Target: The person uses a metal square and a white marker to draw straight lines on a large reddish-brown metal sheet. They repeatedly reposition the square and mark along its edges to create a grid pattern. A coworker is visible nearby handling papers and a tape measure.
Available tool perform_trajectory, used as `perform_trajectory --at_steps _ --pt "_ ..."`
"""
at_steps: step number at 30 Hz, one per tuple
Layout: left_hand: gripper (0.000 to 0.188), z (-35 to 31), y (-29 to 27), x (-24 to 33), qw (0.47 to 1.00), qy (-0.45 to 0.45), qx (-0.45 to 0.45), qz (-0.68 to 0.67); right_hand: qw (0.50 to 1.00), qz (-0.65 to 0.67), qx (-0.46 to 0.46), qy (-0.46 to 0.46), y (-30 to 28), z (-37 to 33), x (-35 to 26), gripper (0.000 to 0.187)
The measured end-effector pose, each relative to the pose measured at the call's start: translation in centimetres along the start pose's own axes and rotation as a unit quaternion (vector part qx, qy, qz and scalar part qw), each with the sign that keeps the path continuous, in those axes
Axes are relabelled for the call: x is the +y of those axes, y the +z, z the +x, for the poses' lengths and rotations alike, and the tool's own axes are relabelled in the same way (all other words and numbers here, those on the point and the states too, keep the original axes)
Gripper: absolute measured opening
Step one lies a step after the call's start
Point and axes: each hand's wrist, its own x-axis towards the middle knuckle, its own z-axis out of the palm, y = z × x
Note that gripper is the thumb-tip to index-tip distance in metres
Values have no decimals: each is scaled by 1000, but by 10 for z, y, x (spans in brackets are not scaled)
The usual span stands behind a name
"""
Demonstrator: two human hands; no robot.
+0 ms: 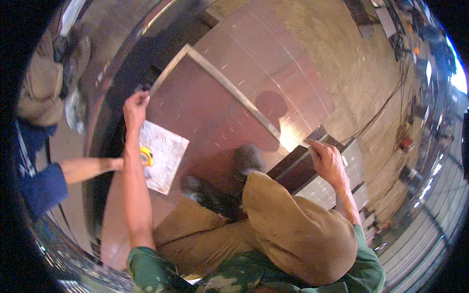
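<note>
So there's this big L-shaped square (pixel 233 92) lying on the reddish plate (pixel 220 122), corner up at 11 o'clock. Left hand (pixel 135 108) is out at 10 o'clock, thumb and fingers pinching the end of the short leg. Right hand (pixel 325 157) is at 3, just beyond the long leg's far end — fingers curled in toward the thumb, but there's a bright glare there and I can't tell if it's pinching anything. Over at 9 o'clock a white sheet (pixel 168 168) sits with a yellow tape measure (pixel 146 156) on it — and a co-worker's arm (pixel 93 170) reaches in from 9 too, partly behind the left forearm. Boots (pixel 248 160) are near the middle.
</note>
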Motion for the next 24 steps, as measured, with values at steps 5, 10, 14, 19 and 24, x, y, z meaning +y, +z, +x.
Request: perform_trajectory --at_steps 5,10,14,19,24 --pt "17 4 -12 16 994 -38 -94 -46 990 100 93 33 -2 -8 -3 23" --pt "15 6 -24 -13 982 -60 -157 -80 979 122 123 108 3 -33 0 23" --pt "14 5 -28 -27 983 -35 -163 -79 966 127 181 131 20 -54 5 23" --pt "13 3 -27 -27 980 -29 -171 -97 918 189 267 225 40 -69 7 22" --pt "13 4 -28 -24 979 -15 -168 -113 884 278 292 237 55 -77 0 23"
